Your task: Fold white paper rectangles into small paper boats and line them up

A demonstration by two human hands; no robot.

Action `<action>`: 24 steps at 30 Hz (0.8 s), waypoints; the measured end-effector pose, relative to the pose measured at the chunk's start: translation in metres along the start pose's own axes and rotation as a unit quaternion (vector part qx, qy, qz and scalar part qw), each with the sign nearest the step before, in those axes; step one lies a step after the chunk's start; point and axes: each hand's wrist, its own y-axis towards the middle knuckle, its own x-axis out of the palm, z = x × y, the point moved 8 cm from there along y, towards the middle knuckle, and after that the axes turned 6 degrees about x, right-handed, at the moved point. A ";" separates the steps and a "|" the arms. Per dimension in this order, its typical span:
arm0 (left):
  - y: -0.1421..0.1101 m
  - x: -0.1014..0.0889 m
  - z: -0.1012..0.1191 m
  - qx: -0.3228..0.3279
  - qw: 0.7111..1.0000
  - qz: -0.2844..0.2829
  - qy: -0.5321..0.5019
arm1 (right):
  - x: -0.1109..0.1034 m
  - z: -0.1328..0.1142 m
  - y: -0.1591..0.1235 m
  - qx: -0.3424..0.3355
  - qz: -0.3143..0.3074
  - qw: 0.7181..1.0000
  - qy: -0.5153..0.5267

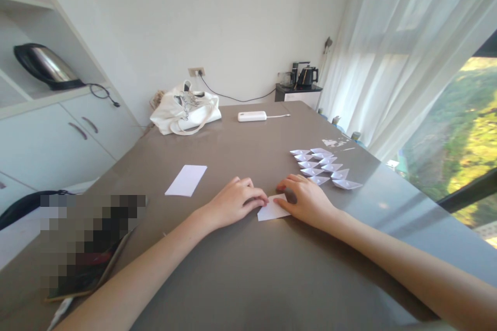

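The left hand (235,201) and right hand (310,201) press 1 partly folded paper (272,210) flat on the table (233,274), fingertips narrowly bent over its upper corners, hiding them. Pixelation masks what is probably a tablet (93,253), lower left.

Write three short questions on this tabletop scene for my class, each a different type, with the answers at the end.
1. Multiple choice: How are the small paper boats arranged?
a) in one tall stack
b) in a ring
c) in two rows

2. True or false: The left hand and the right hand both touch the same piece of white paper.

3. Fill in the blank: Seen from the person's place, the flat, blank paper lies to the ____ of both hands.

Key: 1 c; 2 true; 3 left
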 end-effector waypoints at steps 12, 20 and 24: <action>0.001 0.010 0.006 0.054 0.998 0.026 0.012 | 0.017 0.019 0.000 0.118 -0.037 0.978 0.170; 0.000 0.009 0.009 0.043 0.998 0.018 0.031 | 0.003 -0.019 -0.008 -0.045 -0.017 0.997 0.062; 0.000 0.010 0.010 0.052 0.998 0.015 0.037 | 0.009 -0.022 -0.010 -0.085 -0.048 0.992 0.079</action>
